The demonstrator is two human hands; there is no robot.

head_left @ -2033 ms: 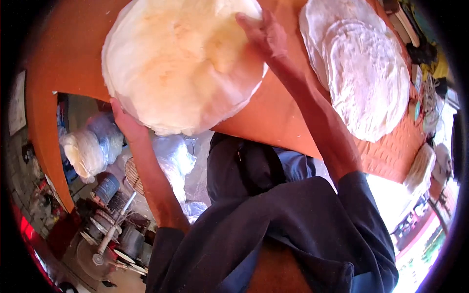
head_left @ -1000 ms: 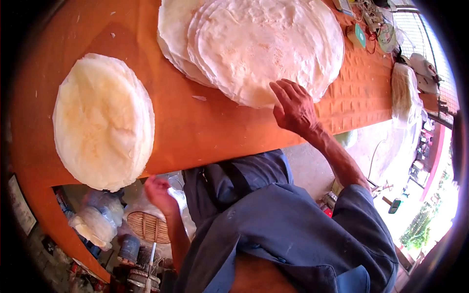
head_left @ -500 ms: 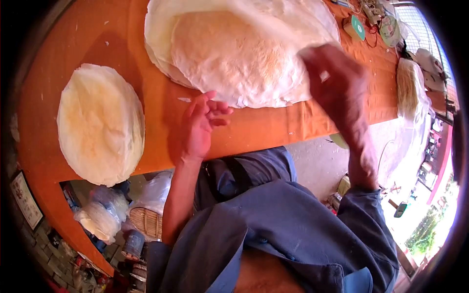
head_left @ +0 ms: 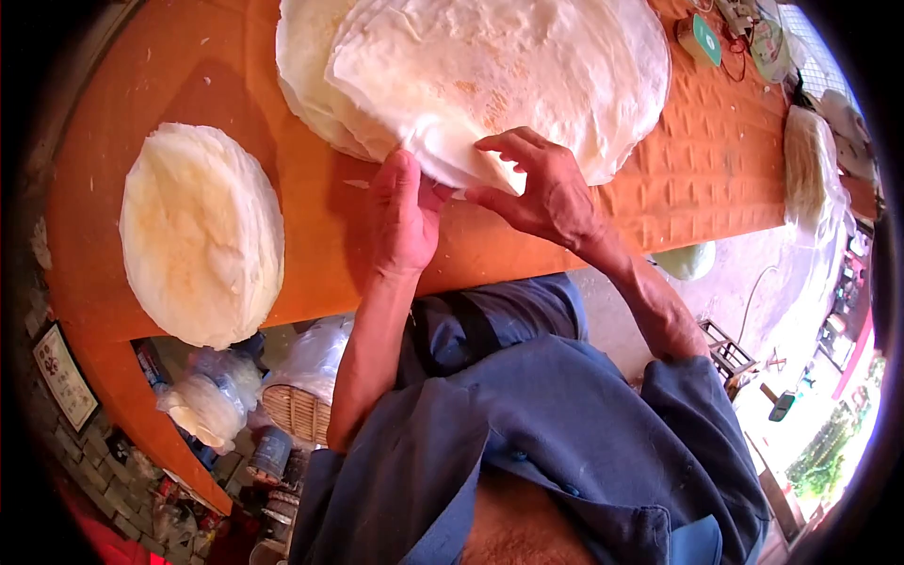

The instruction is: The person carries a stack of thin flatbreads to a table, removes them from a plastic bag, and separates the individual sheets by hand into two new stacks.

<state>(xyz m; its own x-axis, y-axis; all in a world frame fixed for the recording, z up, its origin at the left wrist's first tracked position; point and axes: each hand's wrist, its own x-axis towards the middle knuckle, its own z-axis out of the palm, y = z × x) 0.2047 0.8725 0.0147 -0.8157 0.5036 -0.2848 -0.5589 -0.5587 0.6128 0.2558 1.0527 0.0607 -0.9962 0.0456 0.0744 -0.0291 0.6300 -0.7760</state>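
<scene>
A wide pile of thin, pale, wrinkled round sheets [head_left: 527,75] lies at the top centre on the orange-covered table. My left hand [head_left: 407,212] pinches the near edge of the top sheet, thumb up, its other fingers partly hidden beneath. Just right of it, my right hand [head_left: 541,188] rests at the same edge, with thumb and fingers apart and nothing held between them. The sheet's edge between my two hands is slightly raised. On the left side of the table lies a smaller oval stack of similar sheets [head_left: 202,235].
A green and white box [head_left: 699,40] and cables stand at the table's upper right. Past the orange table [head_left: 320,273], bagged bundles [head_left: 812,169] hang at the right. Below the left part are plastic bags [head_left: 212,400], a wicker basket [head_left: 297,410] and a metal can [head_left: 271,454].
My right hand has come down and left to the near edge of the large pile. The top sheet now lies spread over it. My left hand has closed on its edge.
</scene>
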